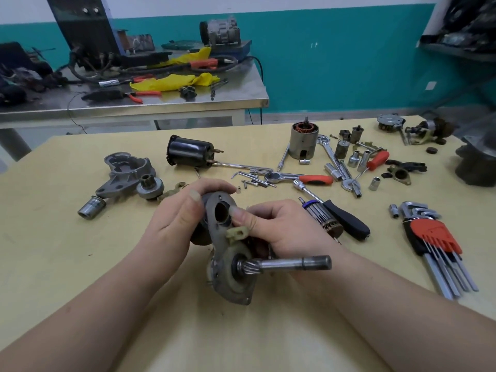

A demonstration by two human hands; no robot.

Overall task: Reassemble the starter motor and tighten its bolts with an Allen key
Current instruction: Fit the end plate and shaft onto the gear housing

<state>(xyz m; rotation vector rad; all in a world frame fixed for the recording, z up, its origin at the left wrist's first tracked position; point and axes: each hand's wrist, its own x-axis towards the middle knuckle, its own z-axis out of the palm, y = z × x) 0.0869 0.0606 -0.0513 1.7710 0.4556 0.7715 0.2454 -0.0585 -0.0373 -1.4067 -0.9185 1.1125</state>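
Hands meet over the middle of the pale surface [80, 264], both busy with the partly built starter motor: a grey housing plate [228, 267] held up off the wood, its flat face turned toward the person. The left hand [177, 218] is curled round the plate's upper left edge, thumb laid along the rim and the other fingers wrapped behind. The right hand [276, 226] grips from the right side, its thumb pressing a small tan plastic lever [237, 233] against the plate just below the round bore. From the lower part of the plate the pinion shaft [292, 264] sticks out, its long axis running level and off to the right, passing under the right wrist.

The remaining parts lie well apart from this pair of hands. The black solenoid [189, 151] lies on its side farther back, the aluminium nose housing [123, 173] sits back and to the left, nearer the left hand, and the field casing [303, 142] stands upright to the rear right. The Allen key set [432, 237] lies at the right edge, long arms pointing toward the person, plainly closer to the right hand. Loose bolts [255, 182] are scattered just behind the held plate. I would judge the lever is being seated, with bolting not yet begun.
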